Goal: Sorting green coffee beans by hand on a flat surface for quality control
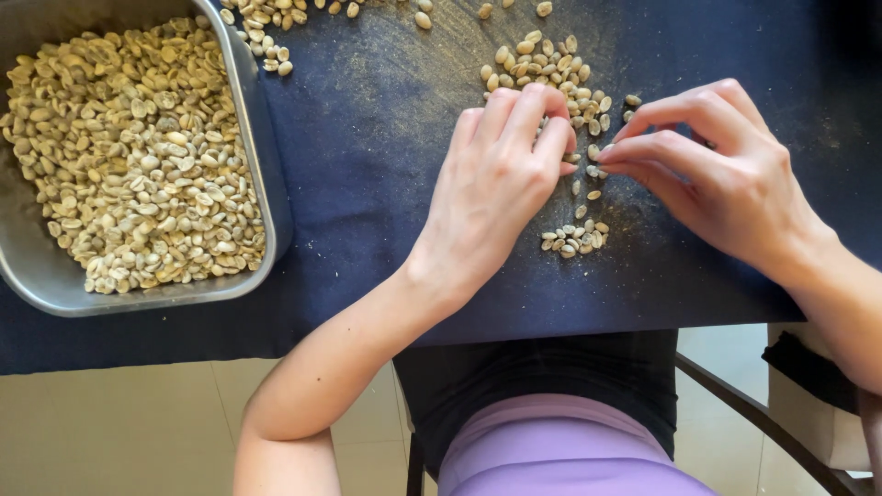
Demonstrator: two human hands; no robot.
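Observation:
Pale green coffee beans lie in a loose pile (pixel 551 69) on a dark blue cloth (pixel 386 147). My left hand (pixel 496 184) rests on the cloth with its fingers curled over the lower edge of that pile. My right hand (pixel 721 170) is beside it, fingertips pinched at a few stray beans (pixel 593 172). A smaller heap of beans (pixel 574 239) lies below both hands' fingertips. Whether either hand holds a bean is hidden by the fingers.
A metal tray (pixel 266 174) full of the same beans stands at the left on the cloth. More beans (pixel 276 18) are scattered along the top edge. The table's front edge runs above my lap; a dark chair frame (pixel 763 413) shows at the lower right.

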